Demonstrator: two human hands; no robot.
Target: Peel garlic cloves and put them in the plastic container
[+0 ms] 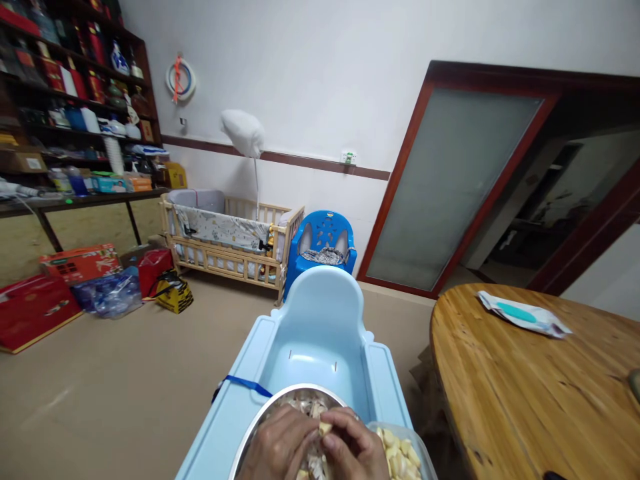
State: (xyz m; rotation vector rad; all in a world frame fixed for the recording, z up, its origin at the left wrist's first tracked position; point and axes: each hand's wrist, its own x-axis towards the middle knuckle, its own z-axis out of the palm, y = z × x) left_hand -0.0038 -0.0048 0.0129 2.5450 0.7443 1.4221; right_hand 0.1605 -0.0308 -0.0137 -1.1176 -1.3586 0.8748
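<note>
My left hand (277,445) and my right hand (357,445) meet at the bottom edge, fingers pinched together on a garlic clove (325,427). They hover over a metal bowl (260,421) with papery garlic skins in it. Just right of the bowl, a clear plastic container (423,453) holds several peeled cloves (400,460). Bowl and container rest on the tray of a light blue child's high chair (320,333).
A round wooden table (525,393) stands at the right with a wipes packet (523,313) on it. Across the floor are a wooden crib (230,243), a blue plastic chair (324,243), red boxes (35,307) and cluttered shelves (70,100).
</note>
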